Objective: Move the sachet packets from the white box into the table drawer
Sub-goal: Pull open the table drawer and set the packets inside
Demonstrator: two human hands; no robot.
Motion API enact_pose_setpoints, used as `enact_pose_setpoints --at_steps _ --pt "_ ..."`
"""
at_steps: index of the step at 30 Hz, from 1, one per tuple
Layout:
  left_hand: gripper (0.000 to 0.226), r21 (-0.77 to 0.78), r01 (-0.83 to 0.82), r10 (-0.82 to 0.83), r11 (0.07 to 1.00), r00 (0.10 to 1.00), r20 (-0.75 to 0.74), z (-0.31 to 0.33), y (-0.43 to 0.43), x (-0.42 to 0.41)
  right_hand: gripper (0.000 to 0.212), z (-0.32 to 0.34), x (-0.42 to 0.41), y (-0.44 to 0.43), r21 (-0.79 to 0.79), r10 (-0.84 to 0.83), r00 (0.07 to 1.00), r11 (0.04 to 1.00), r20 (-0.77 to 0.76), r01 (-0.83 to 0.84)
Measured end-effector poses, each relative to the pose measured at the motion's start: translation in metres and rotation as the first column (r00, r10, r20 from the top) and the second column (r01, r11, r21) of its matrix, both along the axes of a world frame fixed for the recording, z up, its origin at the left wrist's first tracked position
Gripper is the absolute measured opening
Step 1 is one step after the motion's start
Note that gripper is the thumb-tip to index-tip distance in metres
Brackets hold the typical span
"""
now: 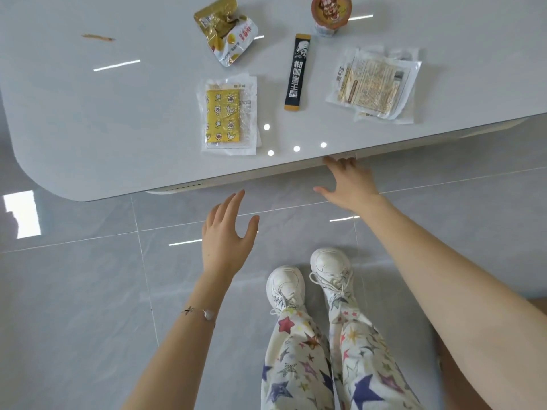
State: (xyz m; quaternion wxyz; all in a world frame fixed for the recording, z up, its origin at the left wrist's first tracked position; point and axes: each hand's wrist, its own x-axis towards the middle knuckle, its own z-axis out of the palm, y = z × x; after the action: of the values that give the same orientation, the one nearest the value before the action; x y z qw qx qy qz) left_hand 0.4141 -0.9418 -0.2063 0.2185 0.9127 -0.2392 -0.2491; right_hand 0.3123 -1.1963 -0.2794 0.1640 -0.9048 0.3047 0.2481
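Left hand [228, 235] relaxed, empty, over floor [88, 291]; right hand [350, 184] spread, fingertips [340, 162] touching table [88, 113] front edge; sachets [229, 113] just behind.

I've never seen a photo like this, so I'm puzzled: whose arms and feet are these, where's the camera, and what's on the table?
No machine here, just a person. The one picture comes from a camera worn on their head, looking down, so you see their own arms, starry trousers and white shoes. The left hand hovers open. The right hand touches the front edge of the grey table. Neither holds anything. On the table lie a yellow star packet, a black stick sachet, a pile of clear packets, a crumpled gold-and-white bag and a cup. No open drawer or white box shows.
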Motion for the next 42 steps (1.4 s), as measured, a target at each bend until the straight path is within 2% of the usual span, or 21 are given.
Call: enact_pose_setpoints --at_steps 6,11,21,26,31,35,39,42 --pt "0.045 -0.063 -0.036 0.041 0.997 0.997 0.071 0.022 0.002 -0.010 0.074 0.007 -0.062 0.044 0.075 0.044 0.989 0.997 -0.138 -0.034" --pt "0.040 0.026 -0.073 0.072 0.997 0.997 0.043 0.023 0.008 -0.021 0.073 0.013 -0.112 0.074 0.128 0.106 0.962 0.989 -0.252 -0.075" --pt "0.043 0.088 -0.079 0.082 0.993 0.996 -0.025 0.016 0.006 -0.038 0.072 0.016 -0.144 0.098 0.124 0.035 0.964 0.992 -0.262 -0.002" --pt "0.043 0.064 -0.086 0.087 0.994 0.996 -0.013 0.027 0.003 -0.035 0.083 0.038 -0.134 0.106 0.237 -0.033 0.952 0.965 -0.305 0.110" --pt "0.044 0.039 -0.124 0.124 0.991 0.992 -0.004 0.056 -0.009 -0.020 0.070 0.097 -0.113 0.100 0.328 -0.081 0.984 0.936 -0.160 0.130" --pt "0.046 0.005 -0.166 0.166 0.986 0.986 0.000 0.085 -0.026 0.006 0.070 0.150 -0.073 0.051 0.326 -0.215 0.976 0.922 -0.010 0.207" --pt "0.047 -0.043 -0.224 0.224 0.974 0.975 -0.016 0.092 -0.053 0.040 0.060 0.170 -0.023 -0.011 0.304 -0.415 0.886 0.888 0.209 0.344" --pt "0.049 -0.064 -0.293 0.290 0.954 0.956 -0.050 0.082 -0.070 0.058 0.057 0.162 0.007 -0.045 0.271 -0.494 0.799 0.866 0.342 0.420"
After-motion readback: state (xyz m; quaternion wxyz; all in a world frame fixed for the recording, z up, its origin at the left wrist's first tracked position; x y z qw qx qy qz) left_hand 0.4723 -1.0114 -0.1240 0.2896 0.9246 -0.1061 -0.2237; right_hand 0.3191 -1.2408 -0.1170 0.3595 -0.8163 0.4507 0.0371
